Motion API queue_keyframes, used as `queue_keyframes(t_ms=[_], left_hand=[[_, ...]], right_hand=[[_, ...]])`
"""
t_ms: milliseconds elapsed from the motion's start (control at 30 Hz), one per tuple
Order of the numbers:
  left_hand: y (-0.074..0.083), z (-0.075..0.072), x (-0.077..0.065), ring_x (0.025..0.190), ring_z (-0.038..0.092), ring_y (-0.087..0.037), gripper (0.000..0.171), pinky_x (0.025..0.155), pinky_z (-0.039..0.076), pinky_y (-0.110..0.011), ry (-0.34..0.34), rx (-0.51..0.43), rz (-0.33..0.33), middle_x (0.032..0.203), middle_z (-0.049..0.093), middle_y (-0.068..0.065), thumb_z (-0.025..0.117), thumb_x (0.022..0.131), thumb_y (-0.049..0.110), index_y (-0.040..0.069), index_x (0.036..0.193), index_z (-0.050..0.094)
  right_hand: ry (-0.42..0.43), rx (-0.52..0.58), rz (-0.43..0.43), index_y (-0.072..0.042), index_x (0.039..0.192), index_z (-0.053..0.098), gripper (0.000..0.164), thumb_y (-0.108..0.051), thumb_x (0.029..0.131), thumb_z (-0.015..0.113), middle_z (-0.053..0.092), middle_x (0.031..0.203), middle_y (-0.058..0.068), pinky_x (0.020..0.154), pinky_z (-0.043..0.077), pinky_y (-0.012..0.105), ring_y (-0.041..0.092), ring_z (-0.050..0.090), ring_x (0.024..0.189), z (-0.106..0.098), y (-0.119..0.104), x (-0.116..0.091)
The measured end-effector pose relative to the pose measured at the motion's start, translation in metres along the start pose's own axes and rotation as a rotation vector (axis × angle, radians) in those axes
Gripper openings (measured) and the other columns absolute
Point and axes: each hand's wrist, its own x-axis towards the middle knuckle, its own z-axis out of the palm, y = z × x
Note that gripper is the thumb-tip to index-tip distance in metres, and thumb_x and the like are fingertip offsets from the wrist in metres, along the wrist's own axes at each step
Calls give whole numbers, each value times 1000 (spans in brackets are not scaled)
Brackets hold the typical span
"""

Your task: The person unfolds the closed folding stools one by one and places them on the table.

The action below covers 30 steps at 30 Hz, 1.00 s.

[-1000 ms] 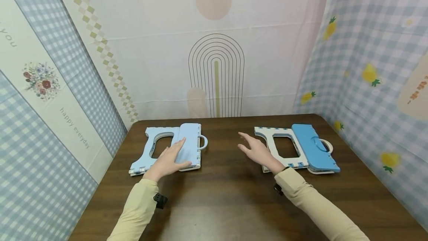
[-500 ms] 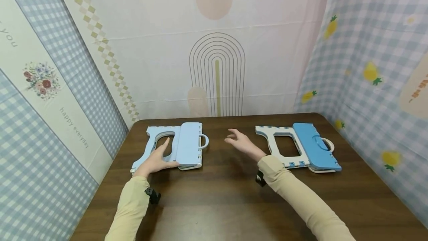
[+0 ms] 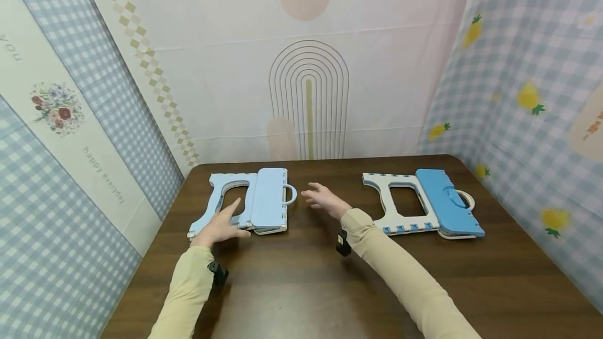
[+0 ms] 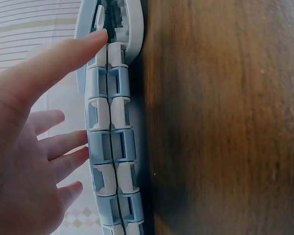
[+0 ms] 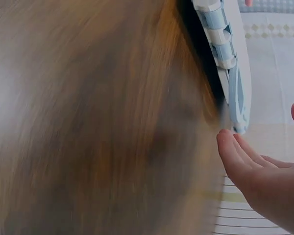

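Cloth-walled indoor space, printed backdrop (image 3: 226, 93), gingham side hangings (image 3: 509, 140), wood-grain table (image 3: 292, 286)

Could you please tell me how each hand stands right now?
Left hand: open, fingers spread at the pale blue folded stool; contact unclear.
Right hand: open, near that stool's handle, holding nothing.

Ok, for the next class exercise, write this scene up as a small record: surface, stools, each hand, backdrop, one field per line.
Surface: dark wooden table
Left stool: pale blue stool, folded flat, loop handle pointing right
Right stool: white and blue stool, folded flat, no hand at it
Left hand: fingers spread at the pale blue stool's near edge; contact unclear
Right hand: fingers relaxed, close to the loop handle, not gripping it
Backdrop: patterned cloth
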Motion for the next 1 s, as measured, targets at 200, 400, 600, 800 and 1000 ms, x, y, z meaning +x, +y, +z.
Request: queue_keyframes(t_ms=[200,400,600,800,1000], left_hand=[[-1,1,-1,143,24,-46,107,117,13,-64,28,50,-16,156,26,-27,80,78,34,1,155,14],[-3,2,-2,142,26,-47,107,114,21,-65,34,63,-23,155,28,-27,81,77,34,3,155,16],[-4,7,-3,138,33,-48,94,112,30,-62,8,39,-88,151,36,-27,80,79,30,2,152,27],[-3,15,0,127,47,-46,71,106,39,-57,66,148,-68,136,53,-27,80,79,24,-4,136,50],[-6,19,-2,123,49,-46,56,108,36,-57,114,173,-49,131,55,-27,77,81,13,-7,129,54]], right_hand=[[-9,251,119,6,149,23,58,-18,102,47,38,149,30,114,37,45,40,43,136,15,1,16],[9,408,198,8,141,35,48,-19,102,45,37,148,32,115,36,44,41,41,137,28,1,25],[36,492,231,7,142,35,49,-17,101,47,39,146,31,114,38,43,41,42,136,33,2,28],[66,538,237,8,141,40,45,-14,102,47,45,142,32,113,39,41,38,45,135,30,4,29],[90,542,245,12,134,47,38,-4,100,48,50,137,32,109,43,39,33,61,118,32,3,27]])
